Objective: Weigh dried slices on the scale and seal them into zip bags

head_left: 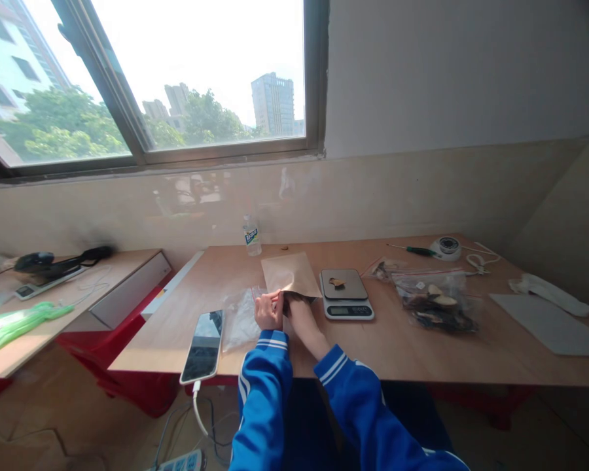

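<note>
My left hand (269,311) pinches the open edge of the brown paper bag (290,275) lying on the surface (402,340). My right hand (289,302) is shoved inside it, so I can't tell its grip. Scale (346,294) just beside, phone (203,345) left.

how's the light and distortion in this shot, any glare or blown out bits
Head view: the sky through the window is blown out white; daylight reflects as pale glare on the glossy wall panel; the wide lens bends the window frame and table edges; the left hand and paper bag are evenly lit, slightly soft, casting only faint shadows.
</note>
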`<control>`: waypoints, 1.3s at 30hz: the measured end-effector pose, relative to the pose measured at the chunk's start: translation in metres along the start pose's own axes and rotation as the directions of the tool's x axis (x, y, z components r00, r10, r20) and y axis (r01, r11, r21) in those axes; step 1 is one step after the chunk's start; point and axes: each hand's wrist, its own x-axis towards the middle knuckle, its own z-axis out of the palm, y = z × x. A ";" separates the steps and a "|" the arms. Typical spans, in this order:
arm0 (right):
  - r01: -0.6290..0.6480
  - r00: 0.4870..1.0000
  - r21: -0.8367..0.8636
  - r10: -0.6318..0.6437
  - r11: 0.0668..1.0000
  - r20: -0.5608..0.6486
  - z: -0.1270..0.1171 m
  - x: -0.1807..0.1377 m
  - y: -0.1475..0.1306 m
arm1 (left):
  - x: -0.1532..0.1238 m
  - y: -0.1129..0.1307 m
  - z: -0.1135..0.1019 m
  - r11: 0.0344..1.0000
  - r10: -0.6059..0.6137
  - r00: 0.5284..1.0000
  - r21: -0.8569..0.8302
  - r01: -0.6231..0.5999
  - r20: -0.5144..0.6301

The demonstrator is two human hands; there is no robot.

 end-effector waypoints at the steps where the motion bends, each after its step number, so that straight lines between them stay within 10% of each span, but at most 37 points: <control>1: 0.000 1.000 0.019 0.000 1.000 -0.011 -0.003 -0.003 -0.001 | 0.000 0.000 0.000 1.000 -0.003 1.000 -0.006 0.003 0.006; 17: -0.062 0.998 0.088 0.064 0.994 -0.028 -0.014 -0.020 0.008 | -0.002 -0.005 0.004 0.997 0.081 0.996 -0.020 -0.081 0.032; 27: 0.024 0.965 0.285 0.052 0.958 -0.257 -0.063 -0.053 -0.004 | 0.000 -0.003 0.001 0.998 0.067 0.995 -0.014 -0.066 0.069; 33: -0.097 0.902 0.141 0.147 0.985 -0.406 -0.109 -0.058 0.047 | 0.001 -0.002 0.001 0.996 0.084 0.995 -0.011 -0.083 0.058; 39: -0.080 0.949 -0.022 0.070 0.997 -0.306 -0.117 -0.031 0.102 | 0.001 -0.002 0.000 0.998 0.058 0.997 -0.005 -0.058 0.051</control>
